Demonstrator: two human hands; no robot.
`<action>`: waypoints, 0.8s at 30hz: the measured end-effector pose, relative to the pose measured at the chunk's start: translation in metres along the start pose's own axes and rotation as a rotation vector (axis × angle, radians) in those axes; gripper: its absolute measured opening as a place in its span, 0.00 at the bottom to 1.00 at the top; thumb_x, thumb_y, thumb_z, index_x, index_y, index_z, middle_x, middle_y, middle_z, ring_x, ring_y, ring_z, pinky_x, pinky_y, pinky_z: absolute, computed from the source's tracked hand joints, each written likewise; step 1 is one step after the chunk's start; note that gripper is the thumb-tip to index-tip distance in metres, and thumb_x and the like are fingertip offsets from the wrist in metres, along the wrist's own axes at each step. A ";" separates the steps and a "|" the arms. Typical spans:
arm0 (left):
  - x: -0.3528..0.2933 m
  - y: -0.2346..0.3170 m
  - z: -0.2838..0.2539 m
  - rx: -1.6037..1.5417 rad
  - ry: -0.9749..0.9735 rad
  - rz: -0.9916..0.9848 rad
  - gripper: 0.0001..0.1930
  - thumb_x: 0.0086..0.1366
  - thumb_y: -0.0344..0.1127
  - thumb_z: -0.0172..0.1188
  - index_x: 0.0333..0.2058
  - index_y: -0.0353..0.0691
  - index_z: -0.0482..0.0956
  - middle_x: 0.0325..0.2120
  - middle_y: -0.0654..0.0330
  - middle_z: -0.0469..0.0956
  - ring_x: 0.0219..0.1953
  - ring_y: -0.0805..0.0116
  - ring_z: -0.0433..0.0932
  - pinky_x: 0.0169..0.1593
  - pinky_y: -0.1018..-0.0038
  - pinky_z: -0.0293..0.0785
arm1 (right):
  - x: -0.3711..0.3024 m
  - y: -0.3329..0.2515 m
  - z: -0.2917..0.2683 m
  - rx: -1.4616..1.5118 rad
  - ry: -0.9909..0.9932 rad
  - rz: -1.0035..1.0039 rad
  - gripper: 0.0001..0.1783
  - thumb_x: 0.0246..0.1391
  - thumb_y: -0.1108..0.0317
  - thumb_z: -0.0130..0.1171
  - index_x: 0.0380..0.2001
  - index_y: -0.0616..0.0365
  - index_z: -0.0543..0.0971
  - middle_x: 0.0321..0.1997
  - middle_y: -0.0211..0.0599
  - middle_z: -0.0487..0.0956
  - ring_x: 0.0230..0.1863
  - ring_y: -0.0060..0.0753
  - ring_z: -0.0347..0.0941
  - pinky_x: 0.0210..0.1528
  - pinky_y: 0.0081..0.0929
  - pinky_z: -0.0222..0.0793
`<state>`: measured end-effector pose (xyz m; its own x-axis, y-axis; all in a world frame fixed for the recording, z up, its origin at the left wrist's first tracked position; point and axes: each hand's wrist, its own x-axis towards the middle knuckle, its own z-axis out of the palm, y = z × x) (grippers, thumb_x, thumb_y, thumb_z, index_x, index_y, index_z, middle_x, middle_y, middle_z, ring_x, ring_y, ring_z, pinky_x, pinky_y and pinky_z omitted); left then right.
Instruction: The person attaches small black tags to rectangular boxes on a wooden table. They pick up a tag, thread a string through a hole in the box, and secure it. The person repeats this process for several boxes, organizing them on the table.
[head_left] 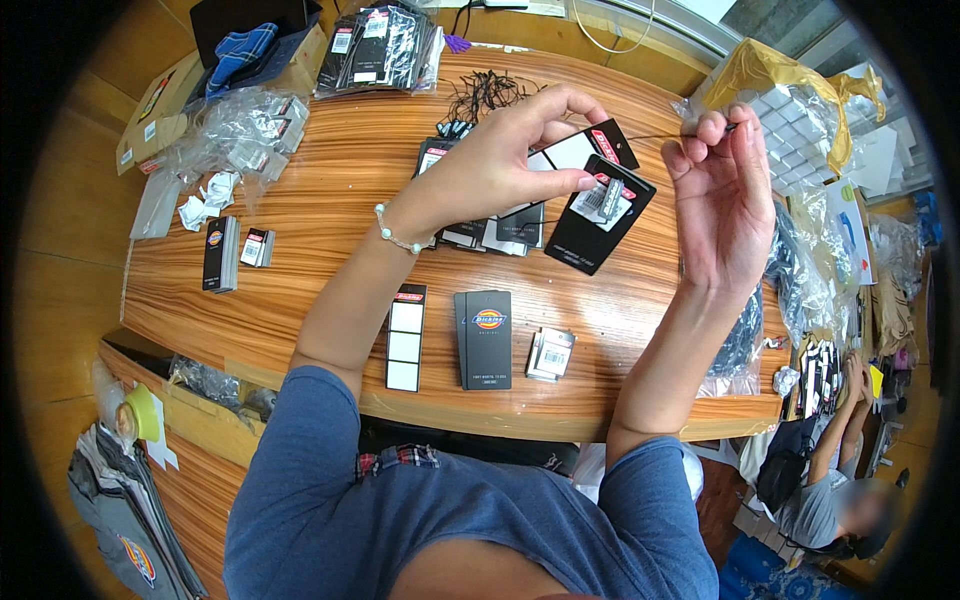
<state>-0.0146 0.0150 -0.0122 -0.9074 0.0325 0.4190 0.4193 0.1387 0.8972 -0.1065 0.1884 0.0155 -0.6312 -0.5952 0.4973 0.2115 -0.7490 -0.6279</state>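
My left hand (505, 150) pinches black hang tags (580, 237), thumb in front, fingers behind. The front one bears a white label with a small grey piece on it; another tag with white panels (570, 152) shows behind. From the tags a thin dark string (655, 137) runs to my right hand (725, 190), whose fingertips pinch its dark end. Beneath my left hand lie more tags (460, 233), partly hidden. Nearer me are a long tag with white panels (404, 345), a stack of black tags (484, 340) and a small stack of white labels (550, 354).
Black strings (490, 95) lie tangled beyond my hands. Bagged tags (375, 50) sit at the far left, with small tag stacks (220, 255) nearer. A box of white pieces (785, 125) stands far right; plastic bags (735, 350) line the right edge. Another person (825, 510) works at right.
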 end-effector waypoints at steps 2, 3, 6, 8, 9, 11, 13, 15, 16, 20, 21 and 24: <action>0.000 0.001 -0.005 0.034 -0.082 -0.048 0.12 0.57 0.30 0.56 0.39 0.37 0.66 0.31 0.62 0.76 0.31 0.82 0.70 0.37 0.84 0.67 | -0.001 -0.003 0.005 -0.057 0.067 -0.025 0.07 0.57 0.67 0.46 0.37 0.58 0.69 0.32 0.40 0.73 0.30 0.26 0.67 0.36 0.24 0.65; 0.000 0.003 -0.006 0.033 -0.131 -0.090 0.11 0.58 0.30 0.55 0.39 0.36 0.67 0.30 0.63 0.75 0.31 0.82 0.70 0.37 0.84 0.67 | -0.001 -0.004 0.007 -0.086 0.102 -0.039 0.07 0.57 0.67 0.46 0.37 0.57 0.69 0.31 0.39 0.73 0.28 0.25 0.65 0.35 0.23 0.64; 0.002 -0.002 -0.009 0.086 -0.191 -0.053 0.08 0.60 0.31 0.52 0.37 0.34 0.68 0.29 0.65 0.72 0.33 0.83 0.69 0.38 0.84 0.66 | -0.001 -0.006 0.003 -0.042 0.063 -0.039 0.07 0.57 0.67 0.46 0.36 0.57 0.69 0.32 0.40 0.73 0.30 0.25 0.66 0.36 0.24 0.64; 0.002 -0.004 -0.005 0.030 -0.158 -0.045 0.07 0.61 0.30 0.51 0.37 0.34 0.68 0.30 0.65 0.70 0.35 0.83 0.68 0.39 0.84 0.66 | -0.001 -0.005 0.005 0.000 0.088 -0.044 0.07 0.57 0.67 0.46 0.36 0.58 0.69 0.32 0.39 0.73 0.30 0.25 0.65 0.37 0.24 0.64; 0.003 -0.008 -0.004 0.006 -0.139 0.024 0.05 0.62 0.28 0.48 0.36 0.35 0.67 0.32 0.65 0.67 0.36 0.82 0.67 0.40 0.84 0.66 | -0.001 -0.005 0.006 0.021 0.101 -0.046 0.07 0.57 0.68 0.46 0.36 0.58 0.69 0.32 0.39 0.72 0.30 0.24 0.65 0.37 0.23 0.63; 0.003 -0.006 0.002 -0.117 -0.047 0.071 0.03 0.62 0.27 0.46 0.35 0.36 0.66 0.32 0.65 0.66 0.36 0.81 0.67 0.41 0.83 0.65 | -0.001 -0.005 0.003 0.043 0.088 -0.054 0.07 0.57 0.68 0.46 0.36 0.58 0.69 0.32 0.39 0.72 0.30 0.24 0.65 0.38 0.23 0.63; 0.003 -0.006 0.002 -0.151 -0.016 0.116 0.03 0.62 0.26 0.46 0.35 0.38 0.64 0.32 0.65 0.64 0.37 0.80 0.66 0.43 0.82 0.65 | 0.000 -0.006 0.001 0.056 0.073 -0.064 0.07 0.57 0.68 0.45 0.37 0.58 0.69 0.32 0.38 0.71 0.30 0.24 0.64 0.38 0.22 0.62; 0.003 -0.007 -0.005 -0.085 -0.094 0.099 0.05 0.61 0.26 0.48 0.35 0.38 0.64 0.32 0.65 0.64 0.37 0.80 0.66 0.43 0.81 0.66 | 0.000 -0.006 0.000 0.059 0.057 -0.076 0.07 0.57 0.68 0.45 0.37 0.58 0.69 0.32 0.37 0.71 0.29 0.23 0.64 0.38 0.22 0.62; 0.004 -0.007 -0.006 -0.051 -0.134 0.090 0.05 0.60 0.26 0.49 0.36 0.37 0.64 0.32 0.65 0.64 0.36 0.80 0.66 0.43 0.81 0.66 | -0.001 -0.007 -0.001 0.058 0.058 -0.083 0.07 0.57 0.69 0.45 0.37 0.58 0.69 0.32 0.37 0.71 0.29 0.23 0.64 0.37 0.22 0.62; 0.002 -0.004 0.005 -0.140 -0.061 0.181 0.10 0.56 0.30 0.57 0.34 0.37 0.66 0.29 0.66 0.66 0.39 0.78 0.67 0.46 0.79 0.65 | -0.001 -0.007 0.001 0.065 0.064 -0.096 0.07 0.57 0.69 0.45 0.37 0.59 0.69 0.32 0.37 0.70 0.29 0.23 0.64 0.37 0.22 0.62; 0.003 -0.004 0.003 -0.151 -0.082 0.140 0.11 0.55 0.30 0.58 0.34 0.37 0.66 0.31 0.65 0.67 0.40 0.78 0.67 0.46 0.79 0.65 | -0.001 -0.008 0.002 0.064 0.068 -0.098 0.07 0.58 0.69 0.45 0.37 0.59 0.69 0.32 0.37 0.70 0.29 0.23 0.63 0.37 0.22 0.62; 0.003 -0.003 -0.002 -0.163 -0.099 0.036 0.12 0.53 0.29 0.60 0.35 0.36 0.68 0.36 0.62 0.67 0.41 0.76 0.68 0.47 0.78 0.65 | -0.001 -0.009 0.003 0.086 0.044 -0.095 0.07 0.58 0.69 0.44 0.37 0.59 0.69 0.31 0.37 0.70 0.29 0.23 0.64 0.37 0.23 0.62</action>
<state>-0.0180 0.0126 -0.0132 -0.8870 0.1328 0.4423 0.4429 -0.0264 0.8962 -0.1051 0.1948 0.0225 -0.6832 -0.5083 0.5242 0.2108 -0.8247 -0.5249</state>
